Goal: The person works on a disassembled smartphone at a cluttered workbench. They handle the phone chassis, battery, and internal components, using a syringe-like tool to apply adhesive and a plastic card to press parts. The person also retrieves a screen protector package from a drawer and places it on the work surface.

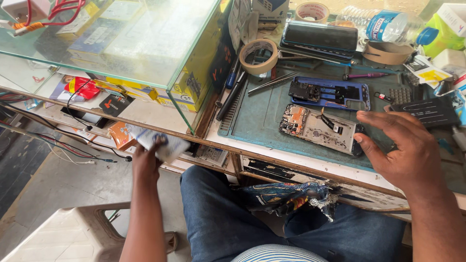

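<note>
One view only, from the head. Our left hand [147, 162] grips a blurred white packet [164, 144] below the counter; our right hand [405, 150] hovers open beside the opened phone [320, 128] on the blue mat [257, 116]. We judge reassembly not yet done: its blue frame [330, 93] lies apart.

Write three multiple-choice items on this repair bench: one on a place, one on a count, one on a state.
1. Where does the opened phone lie?
A. on the blue-green work mat
B. on the floor
C. inside the glass case

2. How many rolls of tape stand behind the mat?
A. none
B. three
C. seven

3. What is the right hand doing?
A. gripping tweezers
B. hovering open, empty
C. clenched in a fist

A: the phone rests on the mat.
B: rolls.
B: fingers spread, holding nothing, while the left hand holds a blurred white packet.
</note>
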